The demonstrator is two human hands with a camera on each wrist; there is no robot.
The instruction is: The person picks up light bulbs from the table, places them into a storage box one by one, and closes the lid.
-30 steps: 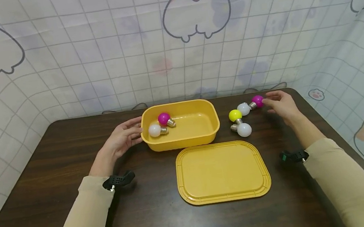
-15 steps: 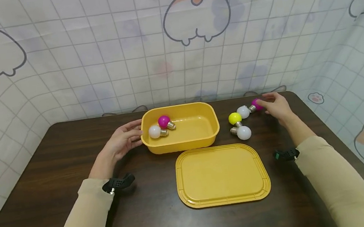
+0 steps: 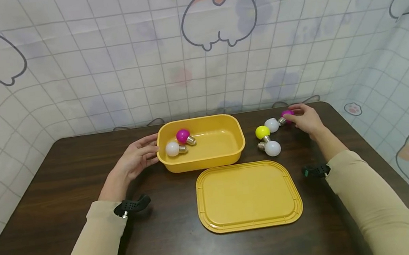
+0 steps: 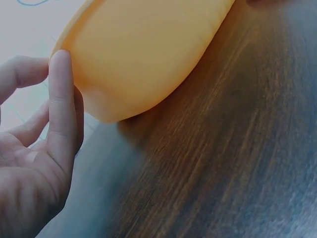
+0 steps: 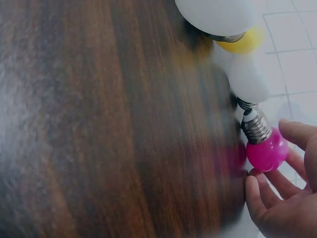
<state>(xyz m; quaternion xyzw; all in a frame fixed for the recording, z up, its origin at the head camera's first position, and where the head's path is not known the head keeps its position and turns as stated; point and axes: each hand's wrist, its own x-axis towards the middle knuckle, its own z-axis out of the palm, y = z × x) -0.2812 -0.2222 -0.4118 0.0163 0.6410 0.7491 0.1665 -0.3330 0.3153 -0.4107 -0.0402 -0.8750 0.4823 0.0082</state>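
Note:
In the head view, my left hand [image 3: 134, 158] rests its fingertips against the left end of a yellow plastic box [image 3: 205, 162]. Its fingers [image 4: 60, 94] look fairly straight along the box's outer wall in the left wrist view. A magenta light bulb [image 3: 183, 136] and a white one [image 3: 172, 149] lie inside. At the right, my right hand [image 3: 306, 120] holds another magenta light bulb [image 5: 267, 151] by its round end, thumb on one side and fingers on the other. Its metal screw base points at a white bulb [image 3: 271, 125] beside it.
A yellow bulb [image 3: 262, 132] and another white bulb [image 3: 272, 148] lie nearer on the dark wooden table [image 3: 157, 244]. The flat yellow lid [image 3: 249, 196] lies in front of the box. A patterned cloth [image 3: 124, 69] hangs behind the table's back edge.
My right hand has moved slightly left and its fingers have come round the magenta bulb. The left hand has stayed at the box.

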